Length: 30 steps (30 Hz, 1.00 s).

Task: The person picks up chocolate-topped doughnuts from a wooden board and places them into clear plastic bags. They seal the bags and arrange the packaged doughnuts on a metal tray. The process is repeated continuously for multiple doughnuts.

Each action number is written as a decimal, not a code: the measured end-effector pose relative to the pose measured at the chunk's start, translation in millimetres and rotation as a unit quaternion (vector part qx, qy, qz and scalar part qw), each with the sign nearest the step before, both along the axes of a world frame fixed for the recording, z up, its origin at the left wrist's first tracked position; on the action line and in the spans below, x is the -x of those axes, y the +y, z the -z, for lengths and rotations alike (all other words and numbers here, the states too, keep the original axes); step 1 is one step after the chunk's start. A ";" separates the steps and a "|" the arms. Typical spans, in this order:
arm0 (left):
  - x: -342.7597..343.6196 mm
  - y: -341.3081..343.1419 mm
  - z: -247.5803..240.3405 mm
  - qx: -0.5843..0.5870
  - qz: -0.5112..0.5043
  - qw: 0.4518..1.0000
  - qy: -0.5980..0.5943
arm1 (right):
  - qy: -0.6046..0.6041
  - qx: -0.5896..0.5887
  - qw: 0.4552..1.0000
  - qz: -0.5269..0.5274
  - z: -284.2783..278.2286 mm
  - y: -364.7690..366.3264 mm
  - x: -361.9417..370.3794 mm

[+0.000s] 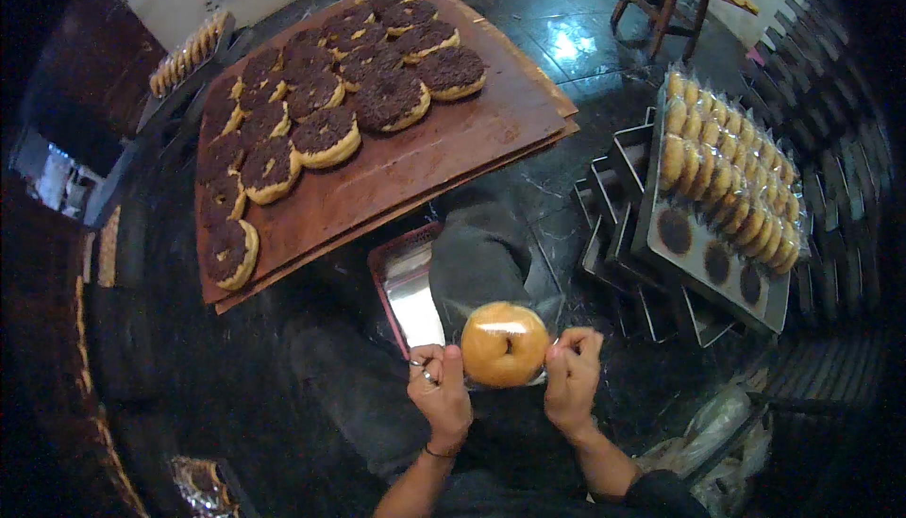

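Note:
A plain golden doughnut (pixel 505 359) in a clear plastic wrapper hangs upright before my lap, its hole facing me. My left hand (pixel 440 393) pinches the wrapper's left side between thumb and fingers; rings show on its fingers. On the other side, my right hand (pixel 573 384) is closed on the wrapper's right edge. The doughnut's top reflects a bright streak of light. Behind it is my dark-trousered leg (pixel 479 244).
Chocolate-topped doughnuts (pixel 326 136) cover much of a brown board (pixel 425 155) at upper left. Right, stacked metal trays (pixel 694 277) bear rows of wrapped doughnuts (pixel 727 164). A silver, red-edged tray (pixel 412 301) lies by my leg. A wooden stool (pixel 668 4) stands far back.

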State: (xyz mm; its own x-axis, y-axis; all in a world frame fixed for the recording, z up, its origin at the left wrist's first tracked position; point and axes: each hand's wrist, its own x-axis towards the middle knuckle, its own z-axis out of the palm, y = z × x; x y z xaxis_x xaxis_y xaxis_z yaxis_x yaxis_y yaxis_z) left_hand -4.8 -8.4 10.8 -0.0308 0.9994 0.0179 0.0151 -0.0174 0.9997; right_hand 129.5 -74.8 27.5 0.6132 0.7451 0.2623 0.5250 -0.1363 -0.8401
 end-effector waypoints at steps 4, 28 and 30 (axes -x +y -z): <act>0.4 4.1 3.1 0.247 0.033 0.946 -0.210 | 0.280 -0.016 0.960 -0.017 18.1 -8.8 -7.7; 2.6 40.7 -33.2 0.172 0.262 0.927 -0.207 | -0.036 -0.039 0.961 0.271 -20.5 23.9 -178.7; 11.5 43.1 -26.4 0.180 0.246 0.930 -0.206 | 0.060 -0.032 0.972 0.226 -29.0 36.9 -165.5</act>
State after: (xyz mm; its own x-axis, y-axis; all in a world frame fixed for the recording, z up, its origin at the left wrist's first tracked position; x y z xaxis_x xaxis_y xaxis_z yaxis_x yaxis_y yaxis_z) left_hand -16.3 34.7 37.2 0.5009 0.8333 -0.2337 -0.2913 0.4166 0.8612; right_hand 295.1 -37.9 56.5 0.9028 0.3772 0.2063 0.3222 -0.2759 -0.9056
